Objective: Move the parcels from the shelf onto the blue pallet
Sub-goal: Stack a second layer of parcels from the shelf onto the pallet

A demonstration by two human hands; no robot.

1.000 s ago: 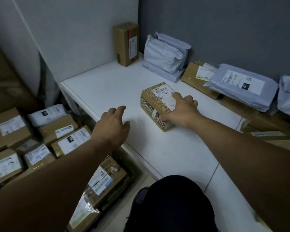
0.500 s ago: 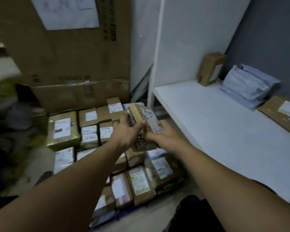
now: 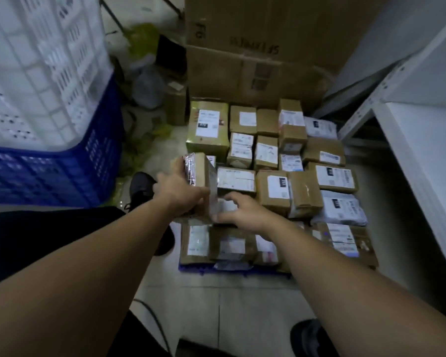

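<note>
**Parcel brought down over the near left of the pallet stack**

At the far left a white crate [image 3: 36, 73] is seen stacked on a blue crate [image 3: 49, 173]; neither was in view half a second ago, when the view was turned more toward the shelf. Just right of the blue crate a dark shoe [image 3: 142, 186] is seen on the floor.

The left hand [image 3: 180, 191] is wrapped round the left side of the parcel [image 3: 202, 176], which is gripped firmly. The parcel is held on edge, tilted, with its taped end turned to the far left. One second ago it was lying on the shelf under the right hand. Half a second ago it was held up between both hands. Now it has been lowered over the near left part of the stacked parcels [image 3: 276, 186]. Whether it touches those beneath cannot be told.

The right hand [image 3: 242, 212] is laid against the parcel's near right side with its fingers spread and loosely bent. Whether the parcel is grasped or only touched by it cannot be told.

The stacked parcels are carried by the blue pallet [image 3: 232, 271], of which only the near edge is shown. Behind them a large cardboard box [image 3: 255, 70] is stood. The white shelf [image 3: 428, 161] is now seen only at the right edge.
</note>
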